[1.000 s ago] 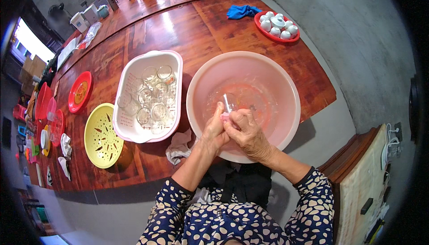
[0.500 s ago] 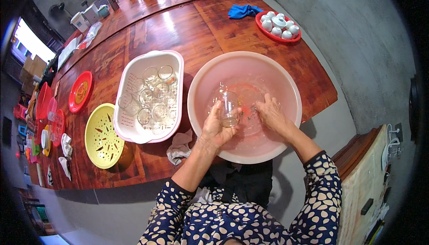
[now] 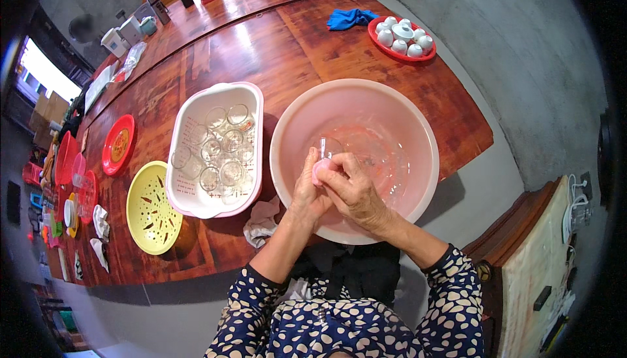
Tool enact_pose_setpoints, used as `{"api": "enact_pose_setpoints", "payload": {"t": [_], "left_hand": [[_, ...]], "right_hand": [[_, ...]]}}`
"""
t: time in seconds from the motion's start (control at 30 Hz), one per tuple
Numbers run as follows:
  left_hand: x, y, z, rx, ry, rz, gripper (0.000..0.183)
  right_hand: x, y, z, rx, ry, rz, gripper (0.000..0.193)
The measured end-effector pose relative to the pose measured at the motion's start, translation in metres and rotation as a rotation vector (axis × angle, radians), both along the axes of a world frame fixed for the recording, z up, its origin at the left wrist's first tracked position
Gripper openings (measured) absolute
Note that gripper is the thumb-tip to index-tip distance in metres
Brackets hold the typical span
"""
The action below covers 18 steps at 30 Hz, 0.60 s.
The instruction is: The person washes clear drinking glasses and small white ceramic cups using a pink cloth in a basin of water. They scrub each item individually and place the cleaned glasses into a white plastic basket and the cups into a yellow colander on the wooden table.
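Over the near left part of a large pink basin (image 3: 418, 119) with water in it, my two hands meet. My left hand (image 3: 305, 191) is closed round a clear drinking glass (image 3: 330, 145), whose far end shows past the fingers. In my right hand (image 3: 356, 191) is a small pink cloth or sponge (image 3: 320, 171), pressed against the near end of the glass; its exact kind is unclear. Left of the basin, a white tub (image 3: 253, 97) with a pink edge holds several clear glasses (image 3: 232, 172).
A yellow colander (image 3: 140, 227) and a red plate (image 3: 119, 144) sit left of the tub. A crumpled cloth (image 3: 262, 221) lies between tub and basin. At the far right are a red tray (image 3: 418, 58) of white cups and a blue cloth (image 3: 351, 18).
My right hand has come out of the basin's water and moved left to the glass, with the pink piece now showing in it. My left hand still holds the glass, shifted slightly left.
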<state>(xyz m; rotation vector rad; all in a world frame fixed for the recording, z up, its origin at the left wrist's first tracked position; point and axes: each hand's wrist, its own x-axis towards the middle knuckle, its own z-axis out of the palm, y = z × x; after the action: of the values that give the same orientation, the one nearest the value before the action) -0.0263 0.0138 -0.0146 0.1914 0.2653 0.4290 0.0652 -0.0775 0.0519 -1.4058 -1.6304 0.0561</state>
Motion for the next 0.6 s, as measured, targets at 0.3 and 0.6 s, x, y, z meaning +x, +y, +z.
{"api": "enact_pose_setpoints", "payload": {"t": [0.3, 0.6], "left_hand": [[0.004, -0.007, 0.010, 0.131, 0.109, -0.021, 0.035], [0.014, -0.016, 0.030, 0.166, 0.273, 0.265, 0.032]], "right_hand": [[0.027, 0.036, -0.001, -0.055, 0.548, -0.231, 0.007], [0.017, 0.013, -0.019, -0.245, 0.747, -0.288, 0.010]]}}
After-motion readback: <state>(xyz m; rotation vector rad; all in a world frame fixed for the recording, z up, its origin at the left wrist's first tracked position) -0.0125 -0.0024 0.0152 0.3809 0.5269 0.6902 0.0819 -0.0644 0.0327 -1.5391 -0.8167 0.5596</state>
